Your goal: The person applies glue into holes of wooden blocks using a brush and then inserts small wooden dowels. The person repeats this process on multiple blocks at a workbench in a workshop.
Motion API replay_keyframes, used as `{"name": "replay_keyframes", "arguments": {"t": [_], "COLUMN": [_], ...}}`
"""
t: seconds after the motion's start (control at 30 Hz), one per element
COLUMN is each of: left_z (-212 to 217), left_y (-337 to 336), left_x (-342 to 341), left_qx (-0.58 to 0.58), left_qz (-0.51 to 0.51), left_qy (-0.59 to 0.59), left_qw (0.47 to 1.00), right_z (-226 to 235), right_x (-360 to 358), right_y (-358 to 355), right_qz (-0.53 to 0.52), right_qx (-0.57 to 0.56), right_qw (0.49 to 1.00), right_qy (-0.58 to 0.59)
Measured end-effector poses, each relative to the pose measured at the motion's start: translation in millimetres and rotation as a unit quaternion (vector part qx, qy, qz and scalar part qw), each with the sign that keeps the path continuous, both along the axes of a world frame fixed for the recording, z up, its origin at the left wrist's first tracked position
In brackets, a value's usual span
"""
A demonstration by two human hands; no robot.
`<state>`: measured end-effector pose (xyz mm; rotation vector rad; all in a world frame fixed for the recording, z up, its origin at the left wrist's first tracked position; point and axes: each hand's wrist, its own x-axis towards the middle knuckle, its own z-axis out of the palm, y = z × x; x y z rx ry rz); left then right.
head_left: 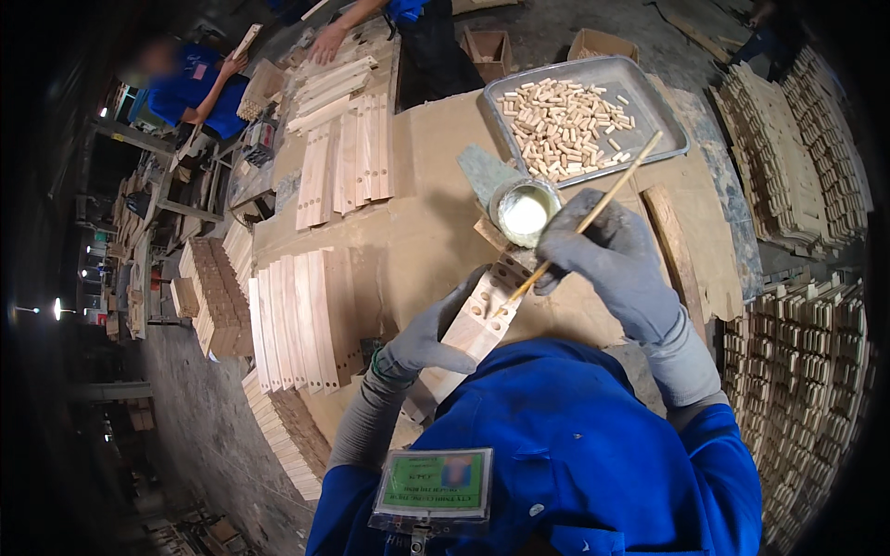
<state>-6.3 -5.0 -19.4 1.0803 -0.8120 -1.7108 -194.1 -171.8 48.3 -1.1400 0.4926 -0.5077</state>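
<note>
My left hand (428, 335), in a grey glove, is closed around a pale wooden piece (475, 335) with several round holes near its far end. A thin wooden stick (607, 199) is pinched in my gloved right hand (607, 255); its lower tip meets the holed face of the piece. Just beyond the piece stands a round cup (525, 211) with white liquid, probably glue, inside. A grey metal tray (660, 109) farther off holds many short wooden dowels (561, 125).
Drilled wooden boards (301, 320) lie in a row at the left, with more boards (348, 157) behind them. A wooden strip (672, 241) rests on the cardboard-covered table (422, 204) at right. Stacked wood (797, 371) rises beyond. Two co-workers (199, 93) are at the far left and far side.
</note>
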Motion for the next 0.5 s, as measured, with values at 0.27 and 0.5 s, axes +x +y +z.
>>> {"name": "replay_keyframes", "arguments": {"t": [0.27, 0.5], "left_z": [1, -1], "left_y": [-2, 0], "left_x": [2, 4], "left_qx": [-0.025, -0.018], "left_qz": [0.001, -0.002], "left_qy": [-0.005, -0.016], "left_qw": [1.000, 1.000], "right_z": [-18, 1], "right_x": [4, -7], "right_y": [10, 12], "right_qz": [0.020, 0.040], "right_qx": [-0.035, -0.061], "right_qw": [0.997, 0.996], "right_qy": [0.064, 0.058]}}
